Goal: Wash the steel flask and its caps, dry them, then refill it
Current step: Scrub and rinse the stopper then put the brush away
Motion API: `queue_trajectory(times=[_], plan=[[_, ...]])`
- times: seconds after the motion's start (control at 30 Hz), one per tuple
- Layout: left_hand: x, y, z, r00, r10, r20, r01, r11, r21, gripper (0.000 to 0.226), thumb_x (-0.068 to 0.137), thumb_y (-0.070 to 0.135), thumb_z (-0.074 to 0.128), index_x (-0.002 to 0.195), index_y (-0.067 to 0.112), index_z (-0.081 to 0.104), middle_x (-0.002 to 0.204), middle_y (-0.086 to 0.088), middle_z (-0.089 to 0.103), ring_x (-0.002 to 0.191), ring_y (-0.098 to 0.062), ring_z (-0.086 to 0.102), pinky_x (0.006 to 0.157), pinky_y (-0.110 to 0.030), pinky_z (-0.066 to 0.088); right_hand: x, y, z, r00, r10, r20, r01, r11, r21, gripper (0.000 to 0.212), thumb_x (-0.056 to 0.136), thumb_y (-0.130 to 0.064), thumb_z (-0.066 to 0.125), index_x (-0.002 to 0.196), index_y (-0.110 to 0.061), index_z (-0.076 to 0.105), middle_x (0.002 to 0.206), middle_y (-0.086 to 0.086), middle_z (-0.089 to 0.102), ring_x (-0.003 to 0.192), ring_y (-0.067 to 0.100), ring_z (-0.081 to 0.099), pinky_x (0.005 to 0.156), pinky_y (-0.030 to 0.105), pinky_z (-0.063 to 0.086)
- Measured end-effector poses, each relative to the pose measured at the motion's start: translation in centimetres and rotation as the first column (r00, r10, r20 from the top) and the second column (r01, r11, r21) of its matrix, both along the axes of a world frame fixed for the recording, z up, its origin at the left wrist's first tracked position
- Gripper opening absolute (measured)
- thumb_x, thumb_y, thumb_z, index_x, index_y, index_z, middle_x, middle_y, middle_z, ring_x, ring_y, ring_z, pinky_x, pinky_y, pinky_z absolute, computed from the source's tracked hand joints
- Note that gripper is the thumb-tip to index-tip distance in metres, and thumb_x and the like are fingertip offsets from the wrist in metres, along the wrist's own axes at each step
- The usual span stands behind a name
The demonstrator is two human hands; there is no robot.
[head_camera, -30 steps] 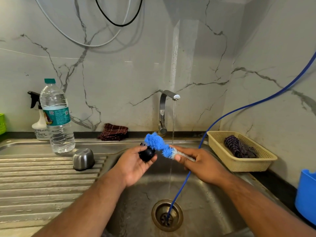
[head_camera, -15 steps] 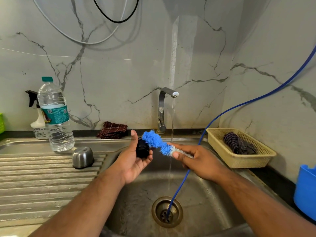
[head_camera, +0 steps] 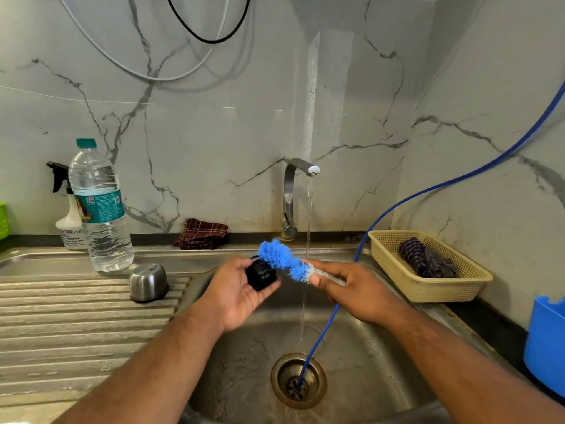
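Over the steel sink (head_camera: 360,356), my left hand (head_camera: 237,296) holds a small black inner cap (head_camera: 261,274) in its curled fingers. My right hand (head_camera: 354,290) grips the handle of a blue bottle brush (head_camera: 282,260), whose bristles lie against the top of the black cap. A thin stream of water falls from the tap (head_camera: 293,197) just behind the brush. The steel outer cap (head_camera: 149,282) stands upside down on the ribbed drainboard (head_camera: 76,319). No flask body is in view.
A clear water bottle (head_camera: 99,206) and a white spray bottle (head_camera: 68,221) stand at the back left. A folded dark checked cloth (head_camera: 201,229) lies behind the sink. A blue hose (head_camera: 324,332) runs into the drain. A beige basket (head_camera: 428,286) with cloth and a blue tub (head_camera: 547,344) sit right.
The brush head has shifted slightly over the black cap. My left thumb, raised half a second ago, has come back down around the cap. Water keeps running.
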State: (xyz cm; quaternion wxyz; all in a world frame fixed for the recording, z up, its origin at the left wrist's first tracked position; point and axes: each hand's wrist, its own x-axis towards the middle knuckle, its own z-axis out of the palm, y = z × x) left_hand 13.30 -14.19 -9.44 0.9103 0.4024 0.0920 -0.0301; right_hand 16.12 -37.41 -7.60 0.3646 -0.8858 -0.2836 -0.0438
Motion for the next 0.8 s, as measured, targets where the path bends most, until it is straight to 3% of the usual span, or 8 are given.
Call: queue_trajectory(times=[0.1,0.2,0.3,0.37,0.5,0.6,0.7,0.8], plan=[[0.09,0.15,0.05,1.0,0.003,0.021,-0.003,1.0,-0.007,0.035,0.104,0.009,0.049,0.135,-0.007,0.052,0.13,-0.03,0.064,0.123,-0.04,0.063,0.097,-0.048,0.058,0.04,-0.21,0.0,1.0,0.006,-0.012,-0.006,0.999,0.049,0.037,0.101,-0.039,0.059,0.137,-0.047,0.054,0.063,-0.034,0.059,0.067,-0.023,0.054,0.059,0.003,0.041],[0.04,0.18,0.02,0.998,0.019,0.052,-0.022,0.999,0.043,0.045,0.09,0.011,0.066,0.13,-0.006,0.057,0.128,-0.026,0.067,0.119,-0.036,0.066,0.087,-0.045,0.062,0.0,-0.35,0.21,0.999,0.034,-0.019,-0.032,0.995,0.089,0.035,0.101,-0.043,0.059,0.135,-0.051,0.055,0.063,-0.021,0.063,0.058,-0.008,0.055,0.055,0.011,0.041],[0.04,-0.15,0.07,0.997,0.031,0.065,-0.038,0.994,0.101,0.053,0.081,0.022,0.076,0.126,-0.003,0.062,0.124,-0.022,0.07,0.119,-0.031,0.066,0.088,-0.043,0.062,-0.36,-0.3,0.44,0.998,0.057,-0.038,-0.054,0.996,0.071,0.034,0.102,-0.04,0.059,0.134,-0.048,0.055,0.061,-0.032,0.062,0.055,-0.009,0.053,0.053,0.008,0.04],[0.14,-0.31,0.0,0.997,0.04,0.072,-0.048,0.993,0.104,0.055,0.08,0.026,0.077,0.125,-0.001,0.064,0.121,-0.02,0.072,0.117,-0.029,0.068,0.089,-0.04,0.062,-0.4,-0.26,0.28,0.996,0.077,-0.055,-0.073,0.995,0.066,0.035,0.102,-0.04,0.059,0.136,-0.048,0.055,0.062,-0.03,0.062,0.057,-0.009,0.053,0.054,0.008,0.04],[0.1,-0.64,-0.11,0.998,0.038,0.057,-0.045,0.989,0.138,0.058,0.076,0.031,0.079,0.123,0.0,0.066,0.109,-0.019,0.075,0.095,-0.023,0.072,0.079,-0.033,0.064,-0.13,-0.13,-0.03,0.999,0.022,-0.041,-0.021,1.0,0.011,0.038,0.101,-0.045,0.058,0.138,-0.047,0.057,0.067,-0.032,0.064,0.06,-0.009,0.056,0.054,0.009,0.043],[0.09,-0.47,0.07,0.999,0.024,0.033,-0.027,0.995,0.099,0.052,0.091,0.043,0.069,0.123,0.003,0.066,0.118,-0.023,0.071,0.104,-0.029,0.066,0.088,-0.039,0.058,-0.02,-0.15,-0.16,0.997,0.035,-0.069,-0.034,0.999,0.017,0.038,0.101,-0.044,0.058,0.14,-0.045,0.056,0.064,-0.037,0.06,0.058,-0.012,0.054,0.053,0.009,0.041],[-0.07,-0.32,0.24,1.0,0.007,0.022,-0.007,1.0,0.024,0.039,0.1,0.021,0.057,0.131,-0.002,0.057,0.127,-0.026,0.065,0.117,-0.034,0.062,0.098,-0.043,0.053,0.09,-0.24,-0.12,0.997,0.009,-0.075,-0.008,1.0,0.021,0.039,0.102,-0.042,0.058,0.14,-0.044,0.056,0.061,-0.04,0.058,0.055,-0.013,0.053,0.052,0.008,0.041],[0.21,-0.31,-0.25,0.999,0.003,0.034,-0.005,0.997,0.072,0.036,0.097,0.001,0.058,0.132,-0.008,0.055,0.128,-0.027,0.065,0.12,-0.035,0.064,0.094,-0.041,0.057,-0.09,-0.06,-0.02,0.997,0.013,-0.071,-0.01,0.999,0.039,0.04,0.102,-0.041,0.058,0.142,-0.043,0.055,0.062,-0.039,0.059,0.056,-0.014,0.053,0.053,0.007,0.041]])
